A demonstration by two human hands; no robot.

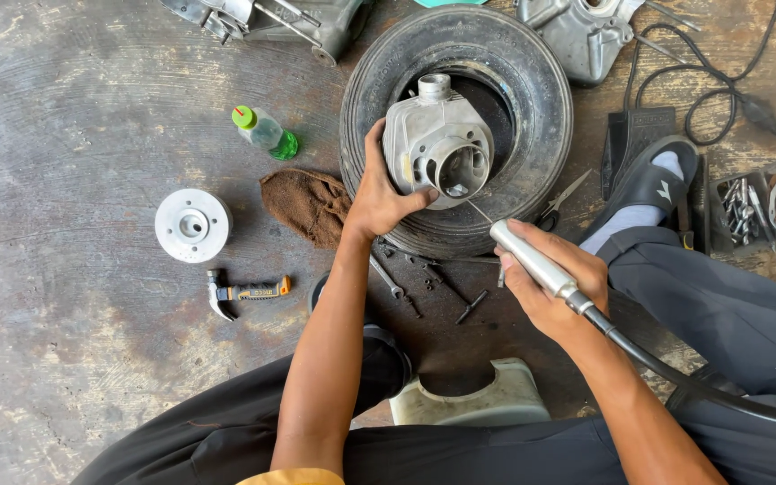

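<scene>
My left hand [375,193] grips the left side of a grey metal engine cylinder [437,144], which rests on a black rubber tyre [532,81] lying flat on the floor. The cylinder's round bore faces me. My right hand [550,287] holds a silver rotary grinder handpiece [532,260] with a black flexible shaft [675,377] running off to the right. Its thin bit points up toward the cylinder's lower edge, just short of the bore.
On the concrete floor: brown rag [307,205], green-capped bottle [264,131], round metal disc [192,224], hammer [242,292], wrench and small bits [424,278], scissors [560,202], parts tray [752,207], engine casings [586,31], foot pedal [635,135], my sandalled foot [644,193], white stool [487,400].
</scene>
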